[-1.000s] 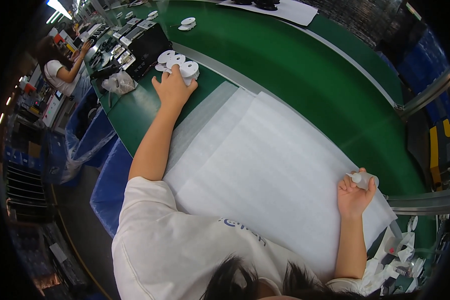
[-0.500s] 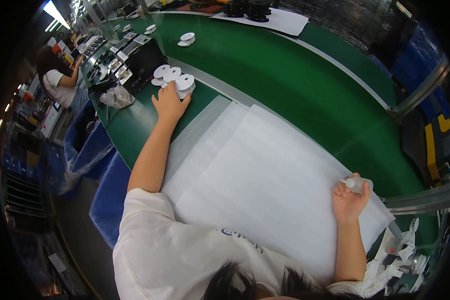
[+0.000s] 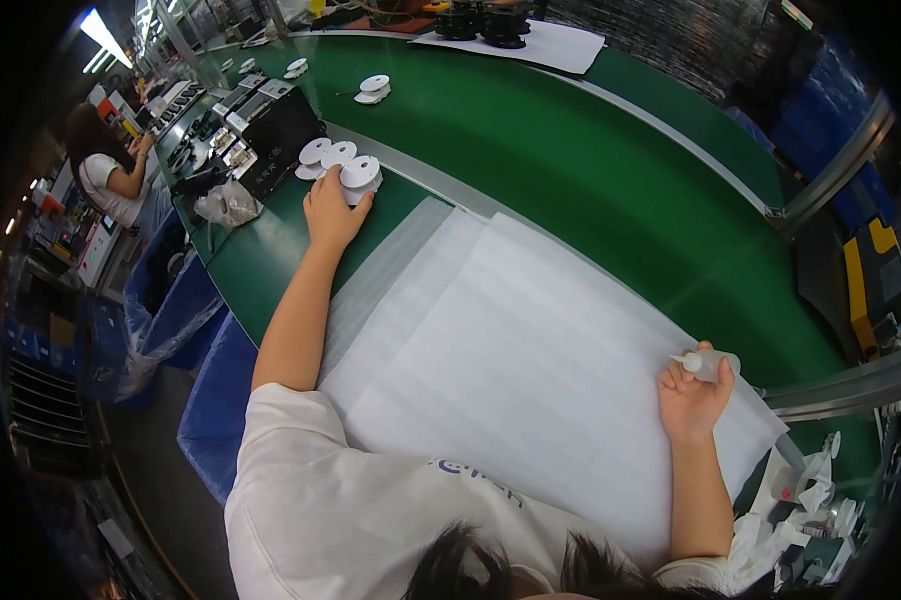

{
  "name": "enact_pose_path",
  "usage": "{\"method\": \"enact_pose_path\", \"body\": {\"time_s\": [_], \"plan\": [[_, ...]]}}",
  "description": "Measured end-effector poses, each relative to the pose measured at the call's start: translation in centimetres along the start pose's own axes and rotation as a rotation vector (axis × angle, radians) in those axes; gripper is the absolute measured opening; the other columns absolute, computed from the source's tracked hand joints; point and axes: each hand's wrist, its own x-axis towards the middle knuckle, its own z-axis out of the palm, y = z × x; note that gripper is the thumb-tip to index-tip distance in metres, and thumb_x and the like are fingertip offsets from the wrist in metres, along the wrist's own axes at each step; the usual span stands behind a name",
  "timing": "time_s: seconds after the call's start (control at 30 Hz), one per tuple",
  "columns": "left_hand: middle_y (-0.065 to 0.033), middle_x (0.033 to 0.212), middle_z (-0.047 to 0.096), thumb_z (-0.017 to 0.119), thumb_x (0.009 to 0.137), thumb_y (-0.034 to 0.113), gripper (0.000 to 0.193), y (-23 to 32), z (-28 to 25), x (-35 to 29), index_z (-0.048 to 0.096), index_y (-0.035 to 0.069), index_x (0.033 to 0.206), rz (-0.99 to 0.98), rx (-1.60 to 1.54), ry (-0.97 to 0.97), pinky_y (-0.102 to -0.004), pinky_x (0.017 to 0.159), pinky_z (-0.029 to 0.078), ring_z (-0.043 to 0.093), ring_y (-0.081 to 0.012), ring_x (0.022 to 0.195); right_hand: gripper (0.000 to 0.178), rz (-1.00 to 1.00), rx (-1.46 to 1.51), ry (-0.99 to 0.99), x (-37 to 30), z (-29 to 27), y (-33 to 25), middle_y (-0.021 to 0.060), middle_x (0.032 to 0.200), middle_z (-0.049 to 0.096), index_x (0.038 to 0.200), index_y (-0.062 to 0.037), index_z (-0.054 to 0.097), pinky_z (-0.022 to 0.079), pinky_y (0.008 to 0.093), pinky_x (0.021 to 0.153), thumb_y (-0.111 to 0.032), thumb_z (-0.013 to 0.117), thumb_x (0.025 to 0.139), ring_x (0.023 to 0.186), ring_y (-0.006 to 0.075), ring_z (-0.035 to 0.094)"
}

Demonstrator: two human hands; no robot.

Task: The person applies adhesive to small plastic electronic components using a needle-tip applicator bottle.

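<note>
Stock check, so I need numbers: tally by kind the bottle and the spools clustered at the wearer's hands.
White spools at the left hand: 3 visible
Translucent bottle in the right hand: 1
Total: 4

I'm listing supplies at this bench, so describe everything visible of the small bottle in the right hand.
The small bottle looks like translucent whitish plastic, with a rounded body and a pale cap narrowing to a thin nozzle. It lies roughly on its side, gripped in the right hand, nozzle pointing left. In the picture it shows across the far edge of the white sheet, toward the right. Any contents cannot be made out.
</note>
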Motion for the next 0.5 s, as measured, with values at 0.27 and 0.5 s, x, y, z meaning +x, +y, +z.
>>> {"method": "enact_pose_path", "body": {"time_s": [0.27,0.5], "plan": [[-0.0154,0.104,0.052,0.068,0.062,0.031,0.061,-0.46,0.09,0.15,0.044,0.003,0.111,-0.028,-0.066,-0.011,-0.0393,0.086,0.035,0.044,-0.0316,0.102,0.029,-0.023,-0.020,0.037,-0.02,0.37,0.13,0.0016,0.062,0.047,0.089,-0.0108,0.051,0.027,0.0232,0.051,-0.037,0.052,0.077,0.052,0.0095,0.035],[-0.0138,0.101,0.054,0.070,0.063,0.031,0.059,0.03,-0.46,0.05,0.046,0.004,0.109,-0.066,-0.083,-0.051,-0.0388,0.084,0.036,0.044,-0.0303,0.099,0.029,-0.021,-0.023,0.033,-0.09,0.39,0.09,0.0017,0.062,0.047,0.089,-0.0107,0.051,0.028,0.0233,0.051,-0.037,0.051,0.077,0.053,0.0097,0.036]]}}
